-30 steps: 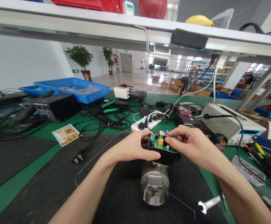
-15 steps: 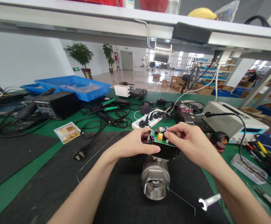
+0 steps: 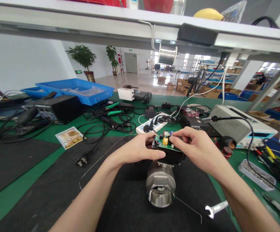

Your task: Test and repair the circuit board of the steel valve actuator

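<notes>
A steel valve body [image 3: 160, 183] stands on the black mat with its threaded opening facing me. On top of it sits a black housing [image 3: 170, 157] carrying a green circuit board [image 3: 171, 148] with a yellow part, a blue part and other small components. My left hand [image 3: 143, 148] is closed around the housing's left side, thumb along the front. My right hand [image 3: 191, 141] has its thumb and fingertips pinched at the board's right side, on a component that the fingers partly hide. A thin wire [image 3: 190, 207] lies on the mat by the valve opening.
A wrench [image 3: 216, 209] and a tray of small metal parts [image 3: 257, 175] lie at right, near a beige bench instrument [image 3: 241, 124]. Behind the hands is a white power strip [image 3: 142, 128]. Cables, a black soldering station [image 3: 60, 108] and a blue tray [image 3: 76, 88] stand left. A shelf [image 3: 120, 19] crosses overhead.
</notes>
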`<control>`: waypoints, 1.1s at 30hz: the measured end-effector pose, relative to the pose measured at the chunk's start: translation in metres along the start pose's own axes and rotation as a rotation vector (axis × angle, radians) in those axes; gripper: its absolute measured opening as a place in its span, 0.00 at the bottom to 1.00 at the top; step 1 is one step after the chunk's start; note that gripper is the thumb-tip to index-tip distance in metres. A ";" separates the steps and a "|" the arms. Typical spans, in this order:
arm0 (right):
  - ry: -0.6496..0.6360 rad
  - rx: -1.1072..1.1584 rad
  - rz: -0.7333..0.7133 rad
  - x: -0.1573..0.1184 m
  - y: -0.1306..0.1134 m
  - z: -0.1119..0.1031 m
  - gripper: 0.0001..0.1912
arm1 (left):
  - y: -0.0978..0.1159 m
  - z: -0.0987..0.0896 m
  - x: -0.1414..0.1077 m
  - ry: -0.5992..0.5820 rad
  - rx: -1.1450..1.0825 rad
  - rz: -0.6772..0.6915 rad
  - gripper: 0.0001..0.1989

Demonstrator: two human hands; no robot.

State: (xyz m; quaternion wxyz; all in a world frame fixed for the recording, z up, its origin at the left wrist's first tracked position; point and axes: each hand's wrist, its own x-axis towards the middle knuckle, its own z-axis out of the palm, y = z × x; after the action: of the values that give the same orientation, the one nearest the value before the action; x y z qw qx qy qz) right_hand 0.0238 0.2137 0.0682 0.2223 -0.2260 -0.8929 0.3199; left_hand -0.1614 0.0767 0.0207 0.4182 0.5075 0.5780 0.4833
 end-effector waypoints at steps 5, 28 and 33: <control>-0.002 0.007 0.007 0.001 0.000 0.000 0.14 | 0.000 0.000 0.000 -0.001 -0.002 -0.001 0.27; 0.011 0.013 0.005 0.001 0.001 0.001 0.12 | 0.002 -0.001 0.000 0.006 0.025 0.003 0.24; 0.010 0.020 0.010 0.001 0.001 0.002 0.13 | 0.001 -0.001 0.000 0.026 0.051 -0.005 0.25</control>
State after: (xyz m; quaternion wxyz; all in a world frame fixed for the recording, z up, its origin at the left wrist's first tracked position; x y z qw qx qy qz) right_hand 0.0227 0.2142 0.0663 0.2273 -0.2299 -0.8874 0.3287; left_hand -0.1619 0.0764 0.0216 0.3988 0.5104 0.5966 0.4738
